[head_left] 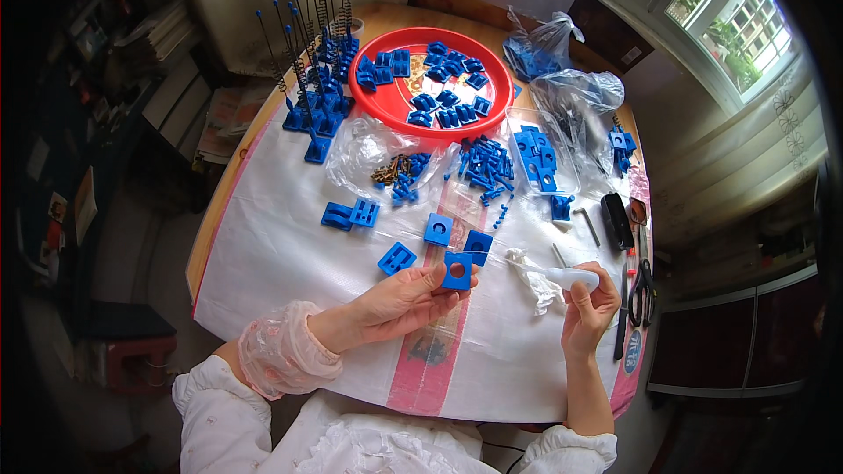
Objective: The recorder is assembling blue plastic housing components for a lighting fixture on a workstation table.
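While my left hand (pixel 399 298) rests low over the desk (pixel 281 254), its fingers (pixel 439 276) are closed on a square blue block with a round hole (pixel 457 272), pinching it at its left edge and holding it just above the white woven sheet (pixel 492 360) that covers the desk. My right hand (pixel 587 307) is raised to the right of that block, its fingers (pixel 606 291) closed around a small white tube (pixel 571 276) that points left, toward the block; tube tip and block are apart. A crumpled bit of white wrap (pixel 537 285) lies between the two hands. Just beyond my left fingers lie three loose blue blocks (pixel 437 230), none touching the held one. Farther beyond them are a clear bag of brass screws (pixel 391 167), a scatter of small blue pins (pixel 485 167) and a clear bag of blue plates (pixel 537 156). Well beyond those sits a red round tray (pixel 369 92) holding more blue parts, with a cluster of blue bases carrying upright springs (pixel 316 44) to its left. To the right of my right fingers lie black scissors (pixel 644 290) and a hex key (pixel 587 224).
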The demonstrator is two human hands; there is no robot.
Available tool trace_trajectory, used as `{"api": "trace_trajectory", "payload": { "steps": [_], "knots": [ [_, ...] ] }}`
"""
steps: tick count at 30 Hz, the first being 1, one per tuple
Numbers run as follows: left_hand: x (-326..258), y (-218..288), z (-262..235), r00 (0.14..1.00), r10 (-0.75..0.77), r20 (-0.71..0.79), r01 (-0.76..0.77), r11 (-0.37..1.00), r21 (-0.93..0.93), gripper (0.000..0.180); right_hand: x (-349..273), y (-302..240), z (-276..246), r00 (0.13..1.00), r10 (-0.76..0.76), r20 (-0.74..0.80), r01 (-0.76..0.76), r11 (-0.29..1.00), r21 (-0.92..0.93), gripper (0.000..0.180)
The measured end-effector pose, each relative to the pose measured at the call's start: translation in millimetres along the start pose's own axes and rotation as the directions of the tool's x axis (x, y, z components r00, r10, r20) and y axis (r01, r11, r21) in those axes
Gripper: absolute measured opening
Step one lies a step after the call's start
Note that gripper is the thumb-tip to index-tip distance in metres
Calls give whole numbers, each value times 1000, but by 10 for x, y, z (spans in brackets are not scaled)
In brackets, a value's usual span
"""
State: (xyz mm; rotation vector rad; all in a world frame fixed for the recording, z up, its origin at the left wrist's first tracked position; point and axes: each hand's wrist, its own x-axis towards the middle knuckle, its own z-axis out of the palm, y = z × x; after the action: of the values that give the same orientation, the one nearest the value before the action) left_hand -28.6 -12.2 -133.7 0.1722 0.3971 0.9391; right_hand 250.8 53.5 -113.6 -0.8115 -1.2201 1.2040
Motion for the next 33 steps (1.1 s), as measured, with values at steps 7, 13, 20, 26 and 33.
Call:
{"api": "trace_trajectory", "payload": {
  "steps": [7,13,20,26,33],
  "knots": [
    [-1,-3,-8,1000,-1,-8,1,1000,17,43,-7,16,11,1000,1,0,-1,1000,-23,17],
    [-5,0,20,1000,-8,-11,8,1000,28,43,-11,10,35,1000,-7,-8,6,997,-75,19],
    [-6,5,38,1000,-8,-21,9,1000,30,42,-15,24,0,1000,19,2,-19,999,-26,18],
    [-11,9,44,999,-12,-34,13,1000,27,42,-13,11,15,1000,9,1,-9,1000,-18,18],
    [-11,11,44,1000,-11,-16,11,1000,11,43,-9,25,-3,1000,13,5,-13,999,-31,18]
  ]
}}
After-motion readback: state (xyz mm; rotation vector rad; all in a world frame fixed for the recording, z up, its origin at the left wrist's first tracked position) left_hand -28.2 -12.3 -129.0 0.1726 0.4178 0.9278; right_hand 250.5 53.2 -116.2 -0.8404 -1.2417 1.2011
